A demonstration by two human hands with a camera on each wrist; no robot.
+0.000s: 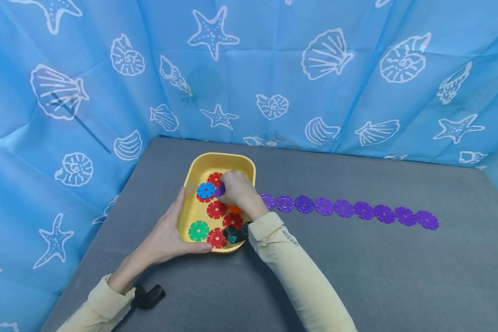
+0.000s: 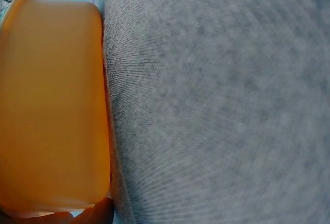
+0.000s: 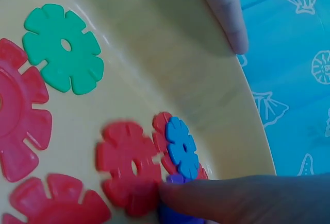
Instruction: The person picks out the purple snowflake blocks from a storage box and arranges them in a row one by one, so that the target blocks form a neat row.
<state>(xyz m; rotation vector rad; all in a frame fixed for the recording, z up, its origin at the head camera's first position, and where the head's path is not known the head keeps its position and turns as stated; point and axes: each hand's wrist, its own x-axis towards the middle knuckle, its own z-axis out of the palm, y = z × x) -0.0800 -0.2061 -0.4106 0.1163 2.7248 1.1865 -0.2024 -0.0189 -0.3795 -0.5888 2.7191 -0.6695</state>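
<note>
My right hand (image 1: 240, 190) reaches into a yellow plastic tub (image 1: 188, 203). Its thumb and fingers pinch a purple notched disc (image 1: 220, 190), partly hidden by the fingers; the right wrist view shows a fingertip over this disc (image 3: 178, 214). Around it lie several red notched discs (image 1: 216, 210), with a blue disc (image 1: 206, 190) on top of one. A green disc (image 1: 198, 231) sits near the tub's front left, and an orange one (image 1: 234, 209) is partly covered by the right hand. My left hand (image 1: 170, 233) holds the tub's near left corner, thumb along the front rim.
On the grey table (image 1: 357, 276), a row of purple notched discs (image 1: 343, 208) stretches rightward from beside the tub, its left end hidden by the right hand. A blue shell-patterned curtain (image 1: 249, 74) borders the table at the back and left.
</note>
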